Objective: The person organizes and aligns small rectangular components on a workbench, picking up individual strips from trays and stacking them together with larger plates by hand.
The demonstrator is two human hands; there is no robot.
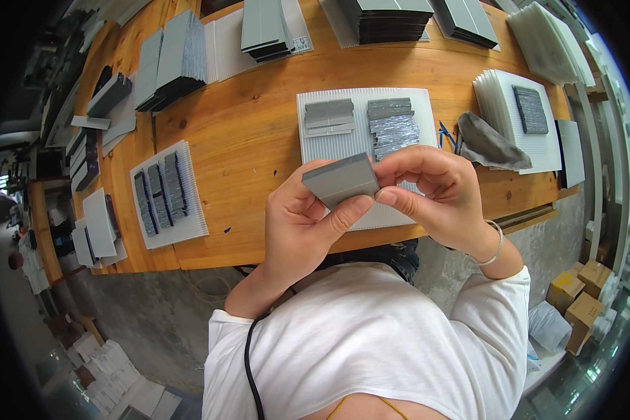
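Both hands' fingers [343, 213] pinch grey slab stack [339, 179] above table edge [189, 262].

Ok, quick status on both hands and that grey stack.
Left hand and right hand both shut on small grey stack. Stack held above white corrugated sheet on wooden table. Nothing in the way.
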